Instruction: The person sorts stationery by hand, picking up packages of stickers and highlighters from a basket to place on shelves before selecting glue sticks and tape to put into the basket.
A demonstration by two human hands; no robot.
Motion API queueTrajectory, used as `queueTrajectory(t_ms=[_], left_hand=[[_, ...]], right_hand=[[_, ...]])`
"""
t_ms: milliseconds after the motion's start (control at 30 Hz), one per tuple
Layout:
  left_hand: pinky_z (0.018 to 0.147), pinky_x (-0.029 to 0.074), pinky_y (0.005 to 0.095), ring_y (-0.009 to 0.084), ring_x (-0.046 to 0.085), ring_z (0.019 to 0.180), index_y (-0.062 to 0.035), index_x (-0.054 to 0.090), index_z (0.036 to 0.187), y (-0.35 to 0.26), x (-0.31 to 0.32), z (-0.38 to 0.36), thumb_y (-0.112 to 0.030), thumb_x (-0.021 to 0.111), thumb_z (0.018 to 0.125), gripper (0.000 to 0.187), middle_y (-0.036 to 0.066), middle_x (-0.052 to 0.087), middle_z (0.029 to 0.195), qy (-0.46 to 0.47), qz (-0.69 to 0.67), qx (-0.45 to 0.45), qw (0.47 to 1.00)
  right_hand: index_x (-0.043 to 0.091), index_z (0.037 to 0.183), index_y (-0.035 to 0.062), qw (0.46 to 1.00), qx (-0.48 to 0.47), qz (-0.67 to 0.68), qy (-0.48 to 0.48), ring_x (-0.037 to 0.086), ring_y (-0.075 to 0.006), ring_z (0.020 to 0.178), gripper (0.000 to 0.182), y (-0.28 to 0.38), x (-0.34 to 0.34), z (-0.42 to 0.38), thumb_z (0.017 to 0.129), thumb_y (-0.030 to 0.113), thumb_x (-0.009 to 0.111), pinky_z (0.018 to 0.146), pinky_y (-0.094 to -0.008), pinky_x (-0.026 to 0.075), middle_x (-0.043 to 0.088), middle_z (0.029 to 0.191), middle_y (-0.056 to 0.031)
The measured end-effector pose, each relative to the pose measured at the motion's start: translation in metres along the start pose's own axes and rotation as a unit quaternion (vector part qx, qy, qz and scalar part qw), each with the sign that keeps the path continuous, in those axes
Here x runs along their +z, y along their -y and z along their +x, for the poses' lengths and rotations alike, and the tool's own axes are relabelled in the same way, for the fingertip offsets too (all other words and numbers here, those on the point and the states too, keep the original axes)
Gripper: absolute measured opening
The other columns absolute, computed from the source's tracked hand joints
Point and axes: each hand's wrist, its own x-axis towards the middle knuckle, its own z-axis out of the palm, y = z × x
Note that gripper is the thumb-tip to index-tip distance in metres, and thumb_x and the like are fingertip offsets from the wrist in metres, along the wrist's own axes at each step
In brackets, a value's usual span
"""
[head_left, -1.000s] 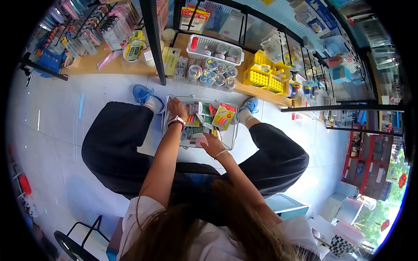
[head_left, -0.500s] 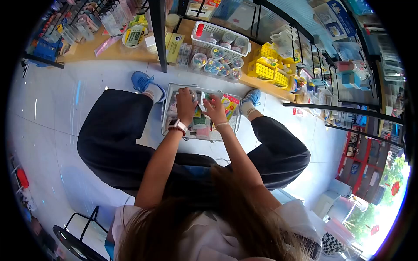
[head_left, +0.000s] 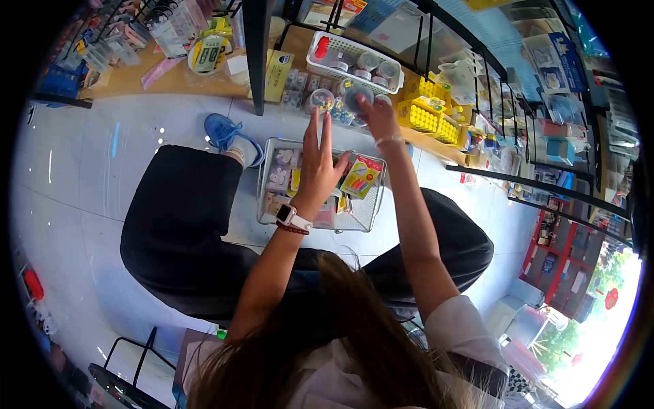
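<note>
My right hand (head_left: 379, 117) is closed on a round clear tub (head_left: 357, 101) with a greyish top, held over the group of tubs at the shelf's front edge. My left hand (head_left: 319, 160) reaches forward with its fingers stretched out. Its fingertips come right up to a clear round tub of colourful small pieces (head_left: 321, 101). Below both hands, a wire mesh basket (head_left: 368, 217) stands on the floor between my feet. Inside it lie a yellow and red packet (head_left: 362, 176), clear packs with pale flower-like shapes (head_left: 279, 170) and other small packaged goods, partly hidden by my left hand.
A white perforated basket (head_left: 327, 70) holding several jars sits behind the tubs. Yellow boxes (head_left: 426, 117) are to its right. A black shelf post (head_left: 256, 61) rises at left, and a wooden shelf (head_left: 184, 80) extends beyond it with hanging packs above.
Both hands have left the mesh basket and moved forward to the shelf. My right hand now holds a round tub there; my left has opened out with fingers extended.
</note>
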Motion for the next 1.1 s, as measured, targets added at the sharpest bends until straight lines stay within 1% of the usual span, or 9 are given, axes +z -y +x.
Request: queueTrajectory(t_ms=[133,200,300,400,600,667,700,967,1100], left_hand=[[0.099,0.035,0.0388,0.0348,0.037,0.119,-0.0003,0.03,0.13,0.011,0.019,-0.038,-0.009,0.06,0.079,0.06,0.019,0.036,0.13,0.072,-0.033,-0.022,0.997],[0.098,0.035,0.0384,0.0339,0.041,0.116,-0.001,0.033,0.128,0.016,0.026,-0.059,-0.006,0.058,0.079,0.055,0.017,0.04,0.125,0.106,-0.063,-0.048,0.991],[0.097,0.036,0.0382,0.0342,0.042,0.115,0.0005,0.033,0.128,0.024,0.026,-0.072,-0.005,0.057,0.079,0.055,0.019,0.041,0.123,0.135,-0.063,-0.073,0.986],[0.095,0.038,0.0386,0.0345,0.044,0.111,0.0022,0.036,0.124,0.031,0.026,-0.071,-0.005,0.055,0.079,0.049,0.02,0.044,0.12,0.138,-0.051,-0.097,0.984],[0.086,0.043,0.0366,0.0329,0.052,0.101,0.0002,0.05,0.105,0.038,0.026,-0.066,-0.001,0.056,0.079,0.027,0.016,0.053,0.108,0.108,-0.075,-0.124,0.984],[0.086,0.043,0.0362,0.0325,0.053,0.1,0.0008,0.051,0.102,0.037,0.025,-0.065,0.0,0.055,0.079,0.023,0.016,0.053,0.107,0.106,-0.073,-0.123,0.984],[0.086,0.043,0.0362,0.0326,0.053,0.1,0.0008,0.051,0.102,0.036,0.024,-0.064,0.0,0.055,0.079,0.023,0.016,0.053,0.106,0.113,-0.065,-0.122,0.984],[0.085,0.044,0.0363,0.0317,0.053,0.099,0.0004,0.052,0.102,0.036,0.026,-0.072,-0.002,0.054,0.08,0.022,0.015,0.054,0.105,0.142,-0.054,-0.122,0.981],[0.084,0.044,0.0365,0.0318,0.053,0.099,0.0,0.051,0.102,0.038,0.024,-0.073,-0.002,0.053,0.08,0.022,0.014,0.054,0.105,0.134,-0.048,-0.111,0.984]], right_hand=[[0.059,0.1,-0.0037,0.982,0.067,-0.108,-0.139,0.061,-0.0141,0.064,0.061,0.016,0.008,0.11,0.067,0.045,0.073,0.062,-0.0261,0.049,0.064,0.083,-0.0105],[0.066,0.083,-0.0027,0.944,0.019,-0.293,-0.152,0.062,-0.0147,0.062,0.06,0.0,0.009,0.169,0.062,0.053,0.073,0.064,-0.0281,0.049,0.065,0.079,-0.0117],[0.068,0.071,0.0007,0.901,0.053,-0.4,-0.16,0.064,-0.0196,0.068,0.06,-0.016,0.019,0.221,0.059,0.059,0.071,0.069,-0.0314,0.049,0.066,0.076,-0.0115],[0.069,0.073,0.0034,0.843,0.048,-0.481,-0.237,0.065,-0.0241,0.075,0.059,-0.032,0.034,0.237,0.057,0.06,0.071,0.072,-0.0329,0.049,0.067,0.081,-0.0111],[0.069,0.081,0.0104,0.851,0.028,-0.5,-0.158,0.062,-0.0293,0.084,0.036,-0.016,0.046,0.232,0.065,0.043,0.071,0.075,-0.0363,0.049,0.066,0.086,-0.0134],[0.068,0.083,0.0093,0.781,-0.112,-0.578,-0.208,0.06,-0.0286,0.089,0.029,-0.011,0.046,0.221,0.069,0.035,0.07,0.079,-0.0379,0.047,0.065,0.087,-0.0136],[0.067,0.086,0.0099,0.789,-0.105,-0.573,-0.194,0.057,-0.0302,0.096,0.028,-0.008,0.046,0.216,0.069,0.032,0.069,0.082,-0.0391,0.045,0.064,0.09,-0.0139],[0.061,0.102,0.0198,0.782,-0.231,-0.571,-0.097,0.046,-0.0318,0.107,0.041,-0.014,0.059,0.21,0.064,0.031,0.072,0.087,-0.0419,0.043,0.053,0.106,-0.0103],[0.058,0.105,0.0146,0.789,-0.218,-0.571,-0.059,0.047,-0.0338,0.107,0.047,-0.019,0.051,0.216,0.063,0.029,0.074,0.092,-0.0405,0.04,0.054,0.108,-0.0146]])
